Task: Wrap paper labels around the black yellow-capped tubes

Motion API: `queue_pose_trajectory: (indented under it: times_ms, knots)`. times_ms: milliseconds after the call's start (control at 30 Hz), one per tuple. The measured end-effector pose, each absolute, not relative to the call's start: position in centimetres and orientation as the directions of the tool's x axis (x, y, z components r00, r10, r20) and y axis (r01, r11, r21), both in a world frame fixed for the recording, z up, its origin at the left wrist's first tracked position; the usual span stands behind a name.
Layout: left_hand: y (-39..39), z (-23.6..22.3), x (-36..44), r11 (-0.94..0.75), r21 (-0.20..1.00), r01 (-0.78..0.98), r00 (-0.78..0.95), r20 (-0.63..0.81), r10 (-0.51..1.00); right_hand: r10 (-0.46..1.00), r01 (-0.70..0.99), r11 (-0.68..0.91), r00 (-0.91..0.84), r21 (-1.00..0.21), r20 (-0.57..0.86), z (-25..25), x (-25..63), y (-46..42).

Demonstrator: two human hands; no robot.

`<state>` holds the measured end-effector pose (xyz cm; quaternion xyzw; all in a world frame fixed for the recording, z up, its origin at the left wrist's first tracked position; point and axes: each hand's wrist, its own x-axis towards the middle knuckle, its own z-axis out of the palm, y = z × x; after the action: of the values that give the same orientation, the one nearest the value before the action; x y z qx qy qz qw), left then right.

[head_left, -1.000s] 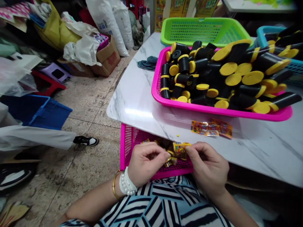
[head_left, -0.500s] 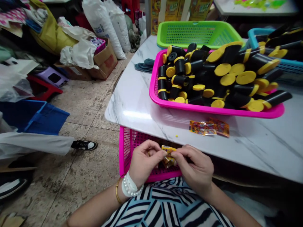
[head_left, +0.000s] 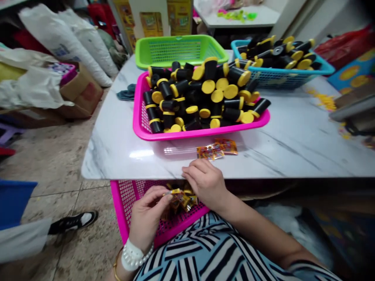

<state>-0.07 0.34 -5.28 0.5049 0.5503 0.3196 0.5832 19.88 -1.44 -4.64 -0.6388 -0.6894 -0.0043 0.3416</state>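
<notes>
My left hand (head_left: 149,212) pinches a small yellow packet (head_left: 175,191) between thumb and forefinger, above the pink basket (head_left: 118,212) at my lap. Several more shiny yellow packets (head_left: 186,201) lie inside that basket. At the table's front edge, my right hand (head_left: 206,183) has its fingertips pressed together; what is between them, if anything, is hidden. Just beyond it, a few orange printed sachets (head_left: 210,151) lie on the white marbled table (head_left: 287,152).
A pink basket (head_left: 202,134) heaped with black tubes with yellow caps stands on the table. Behind it are a green basket (head_left: 181,39) and a blue basket (head_left: 281,74) of similar tubes. A dark cloth (head_left: 127,93) lies left. Someone's shoe (head_left: 74,221) is on the floor.
My right hand has left the packet and moved forward to the table edge, where a tiny yellow bit lay before. My left hand keeps the packet. The view has turned right.
</notes>
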Motion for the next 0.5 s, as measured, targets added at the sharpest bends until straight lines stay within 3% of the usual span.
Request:
queue_pose_trajectory:
  times_ms: [100,233,367,500]
  knots:
    - [0.6,-6.0,-0.3,0.278,0.942,0.188,0.197,-0.314,0.929,0.865,0.887,0.183,0.061,-0.425,0.498,-5.1,19.8,-2.2]
    - [0.5,-5.6,-0.6,0.354,0.914,0.200,0.171,-0.388,0.906,0.809,0.837,0.380,-0.093,-0.394,0.581,-7.2,20.7,-6.8]
    - [0.3,-4.9,0.2,0.459,0.873,0.164,0.172,-0.483,0.859,0.859,0.922,0.135,0.074,-0.363,0.507,-9.8,25.9,-11.7]
    - [0.5,-4.5,1.6,0.493,0.868,0.050,0.246,-0.490,0.836,0.835,0.948,-0.067,0.224,-0.312,0.502,-11.4,31.6,-13.0]
